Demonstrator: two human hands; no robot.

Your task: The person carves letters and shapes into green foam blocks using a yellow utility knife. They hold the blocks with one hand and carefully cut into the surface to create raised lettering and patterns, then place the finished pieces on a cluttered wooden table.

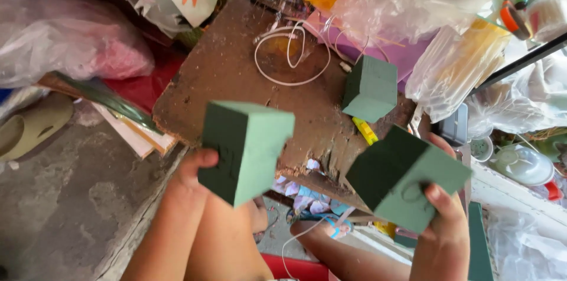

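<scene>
- Foam blocks, dark green and square-cut, are what you have in both hands; a third foam block [370,88] rests on the brown desk [236,74] and serves as the landmark for the rest.
- Your left hand [192,169] holds the left block [245,150] below and to the left of that resting block, raised off the desk. The thumb presses one face and the other fingers are hidden behind the foam, so the grip looks like a pinch across the block's thickness, probably light so the soft foam is not dented.
- Your right hand [440,210] holds the right block [407,177] below and a little right of the resting block, tilted with one corner up. The thumb lies on the near face and the fingers wrap behind, closed on the foam.
- The two held blocks are well apart from each other, one on each side of your knees, neither touching the desk.
- A loop of white wire [292,56] lies on the desk to the upper left of the resting block.
- A yellow tool [365,131] lies just below it, near the desk's crumbling edge.
- Clear plastic bags [449,68] are heaped to its right.
</scene>
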